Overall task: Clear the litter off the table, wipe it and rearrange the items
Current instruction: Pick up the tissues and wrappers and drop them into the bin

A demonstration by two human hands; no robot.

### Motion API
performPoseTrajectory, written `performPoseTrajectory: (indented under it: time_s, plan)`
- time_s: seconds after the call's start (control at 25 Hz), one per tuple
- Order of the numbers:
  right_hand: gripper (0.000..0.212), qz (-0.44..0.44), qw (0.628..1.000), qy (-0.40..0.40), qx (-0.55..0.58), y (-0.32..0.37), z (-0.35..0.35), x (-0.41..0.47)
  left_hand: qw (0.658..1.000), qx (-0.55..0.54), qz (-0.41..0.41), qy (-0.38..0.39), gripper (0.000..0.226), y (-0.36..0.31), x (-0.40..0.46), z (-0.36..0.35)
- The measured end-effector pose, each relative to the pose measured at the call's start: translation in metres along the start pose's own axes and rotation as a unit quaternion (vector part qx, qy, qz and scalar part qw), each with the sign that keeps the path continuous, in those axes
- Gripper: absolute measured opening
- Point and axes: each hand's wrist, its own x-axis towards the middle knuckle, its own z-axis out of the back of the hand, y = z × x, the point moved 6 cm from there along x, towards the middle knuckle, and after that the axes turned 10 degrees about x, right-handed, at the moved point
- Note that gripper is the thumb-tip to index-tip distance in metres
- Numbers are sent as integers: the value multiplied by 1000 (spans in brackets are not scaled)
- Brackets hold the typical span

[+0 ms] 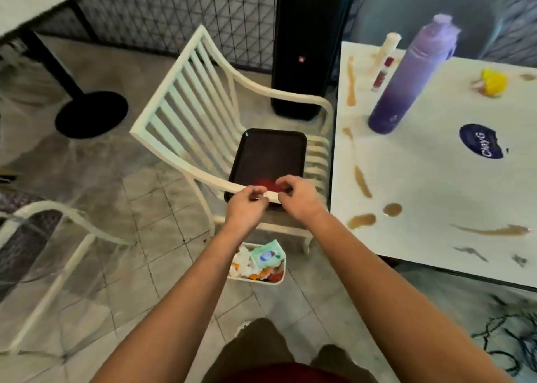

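Down on the floor, a small white waste bin stands just in front of the white slatted chair, stuffed with crumpled tissue, orange scraps and a green wet-wipe pack. A dark tray lies on the chair seat, and the chair's near armrest crosses between the viewer and the tray. To the right, the white table is streaked with brown spills; on it stand a purple bottle, a pale tube and a small red item, with a yellow object and a dark blue round lid farther along. A black tower speaker stands behind the chair.

Both forearms reach forward over the bin. The left hand and right hand meet above the tray's near edge, fingers curled, pinching something red between them; what it is stays too blurred to tell.
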Motion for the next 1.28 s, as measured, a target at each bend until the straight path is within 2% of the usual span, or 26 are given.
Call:
performPoseTrajectory:
  time_s: [0.2,0.4,0.56,0.8,1.28]
  plan:
    - [30,29,993,-105,39,8,137,-20,996,-43,-79,29,24,-101,-34,-41]
    - [29,18,984,-176,37,-48,274,-56,986,-40,-149,68,21,-200,-81,-124]
    - [27,-6,976,-211,59,-100,349,-83,980,-11,-178,87,22,-241,-109,-182]
    - [28,-49,967,-240,71,-154,415,-83,975,34,-187,112,22,-272,-104,-239]
    - [27,-150,943,-290,71,-233,504,-7,959,133,-199,153,25,-358,17,-327]
